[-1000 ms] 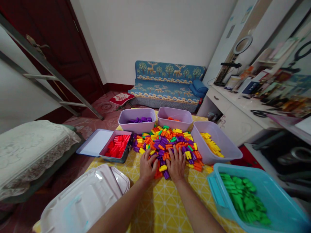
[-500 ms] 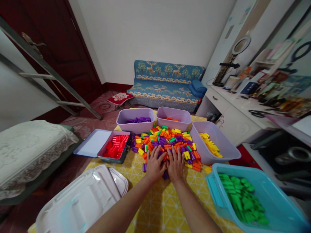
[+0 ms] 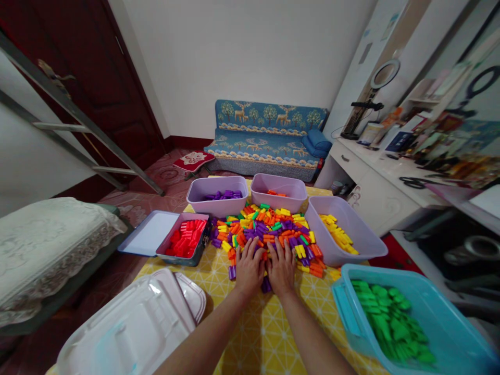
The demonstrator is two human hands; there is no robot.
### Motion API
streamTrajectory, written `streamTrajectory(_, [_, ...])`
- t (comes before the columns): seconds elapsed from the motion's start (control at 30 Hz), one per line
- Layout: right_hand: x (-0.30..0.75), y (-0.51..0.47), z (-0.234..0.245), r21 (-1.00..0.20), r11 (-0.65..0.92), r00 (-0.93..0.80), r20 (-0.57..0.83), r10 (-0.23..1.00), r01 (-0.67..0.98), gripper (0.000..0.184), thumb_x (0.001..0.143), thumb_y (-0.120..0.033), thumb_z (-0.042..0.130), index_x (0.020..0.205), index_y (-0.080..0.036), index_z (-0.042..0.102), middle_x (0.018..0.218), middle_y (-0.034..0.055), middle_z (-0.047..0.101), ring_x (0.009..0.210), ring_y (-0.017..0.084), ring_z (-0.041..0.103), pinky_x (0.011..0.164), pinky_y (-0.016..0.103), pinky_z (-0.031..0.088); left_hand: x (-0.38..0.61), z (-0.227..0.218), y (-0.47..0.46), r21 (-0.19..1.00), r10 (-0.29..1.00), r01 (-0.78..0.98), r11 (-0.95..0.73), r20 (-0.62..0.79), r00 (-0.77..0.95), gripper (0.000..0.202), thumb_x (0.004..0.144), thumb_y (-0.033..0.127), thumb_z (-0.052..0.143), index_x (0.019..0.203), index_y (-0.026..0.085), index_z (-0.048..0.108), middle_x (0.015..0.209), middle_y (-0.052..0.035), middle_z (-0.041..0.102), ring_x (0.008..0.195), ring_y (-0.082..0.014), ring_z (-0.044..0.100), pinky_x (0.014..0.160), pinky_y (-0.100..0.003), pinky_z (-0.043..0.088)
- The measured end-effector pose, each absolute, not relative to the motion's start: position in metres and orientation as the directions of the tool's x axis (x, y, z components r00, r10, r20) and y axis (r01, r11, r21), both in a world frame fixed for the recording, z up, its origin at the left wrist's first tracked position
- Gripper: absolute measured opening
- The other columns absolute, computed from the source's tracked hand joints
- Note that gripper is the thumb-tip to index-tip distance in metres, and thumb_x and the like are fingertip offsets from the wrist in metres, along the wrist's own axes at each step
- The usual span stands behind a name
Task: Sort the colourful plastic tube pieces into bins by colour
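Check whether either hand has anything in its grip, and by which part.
No held piece shows: the left hand and right hand lie palm down at the near side of the pile of coloured pieces. Whether they hide one underneath cannot be told.

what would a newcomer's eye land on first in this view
Probably the heap of small multicoloured plastic pieces, mid-table on the yellow patterned cloth, a bare left hand and bare right hand at its near edge. Then the bright green pieces in the turquoise plastic tub, near right, and red pieces in the open rectangular box, left.
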State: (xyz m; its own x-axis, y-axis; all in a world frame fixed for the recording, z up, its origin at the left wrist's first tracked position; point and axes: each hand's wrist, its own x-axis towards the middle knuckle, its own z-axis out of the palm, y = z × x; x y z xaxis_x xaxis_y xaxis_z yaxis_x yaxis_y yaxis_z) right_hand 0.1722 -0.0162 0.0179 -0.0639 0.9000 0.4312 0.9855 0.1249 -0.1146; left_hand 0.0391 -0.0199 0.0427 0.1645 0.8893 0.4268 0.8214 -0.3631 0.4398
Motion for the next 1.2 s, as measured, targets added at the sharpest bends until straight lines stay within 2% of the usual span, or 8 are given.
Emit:
streamTrajectory(0.13, [0.172,-0.016,0.020,-0.153,0.134,-0.057,0.426,0.903,0.979,0.050,0.090,-0.033,0.048,0.140,-0.030,0.048,0.153,0.0037,0.038,0.145,0.029,0.019,0.115,0.054,0.013,0.038,0.038,-0.020,0.451,0.892,0.826,-0.337,0.435,0.126,0.031,0.087,0.019,0.051,0.116,0.026,0.062,0.147,-0.0071,0.047,0.135,-0.0269,0.042,0.113,-0.055,0.029])
streamTrajectory(0.33, [0.173,-0.016,0.021,-0.143,0.132,-0.063,0.406,0.912,0.981,0.053,0.087,-0.035,0.052,0.140,-0.031,0.048,0.153,0.0036,0.038,0.145,0.029,0.018,0.115,0.053,0.012,0.038,0.036,-0.020,0.446,0.883,0.823,-0.350,0.450,0.132,0.035,0.087,0.022,0.053,0.121,0.029,0.062,0.149,-0.0058,0.044,0.136,-0.0285,0.040,0.112,-0.057,0.029])
streamTrajectory(0.57, [0.172,-0.017,0.022,-0.122,0.122,-0.061,0.413,0.909,0.985,0.051,0.088,-0.032,0.050,0.139,-0.030,0.049,0.153,0.0040,0.038,0.144,0.029,0.019,0.115,0.053,0.013,0.035,0.038,-0.017,0.507,0.890,0.789,-0.346,0.445,0.104,0.029,0.088,0.019,0.052,0.111,0.029,0.067,0.144,-0.0040,0.050,0.133,-0.0259,0.042,0.111,-0.054,0.033])
streamTrajectory(0.83, [0.172,-0.017,0.021,-0.162,0.137,-0.054,0.434,0.899,0.977,0.050,0.089,-0.033,0.049,0.139,-0.028,0.049,0.152,0.0044,0.039,0.144,0.030,0.021,0.115,0.054,0.014,0.034,0.038,-0.017,0.594,0.899,0.733,-0.331,0.434,0.055,0.028,0.090,0.020,0.048,0.108,0.027,0.067,0.138,-0.0060,0.055,0.125,-0.0243,0.050,0.111,-0.054,0.032])
streamTrajectory(1.03, [0.173,-0.016,0.018,-0.159,0.142,-0.061,0.428,0.902,0.977,0.052,0.087,-0.035,0.055,0.139,-0.030,0.048,0.154,0.0029,0.037,0.145,0.030,0.019,0.115,0.054,0.014,0.032,0.038,-0.012,0.709,0.903,0.632,-0.314,0.428,-0.031,0.026,0.091,0.020,0.046,0.107,0.024,0.066,0.122,-0.0062,0.066,0.115,-0.0209,0.058,0.108,-0.049,0.037])
streamTrajectory(1.2, [0.174,-0.015,0.015,-0.142,0.136,-0.061,0.441,0.896,0.980,0.046,0.092,-0.031,0.047,0.139,-0.028,0.049,0.154,0.0035,0.037,0.145,0.030,0.019,0.115,0.055,0.014,0.031,0.048,-0.001,0.761,0.918,0.598,-0.251,0.384,-0.103,0.026,0.089,0.019,0.049,0.108,0.024,0.067,0.110,-0.0048,0.072,0.106,-0.0216,0.064,0.106,-0.049,0.039])
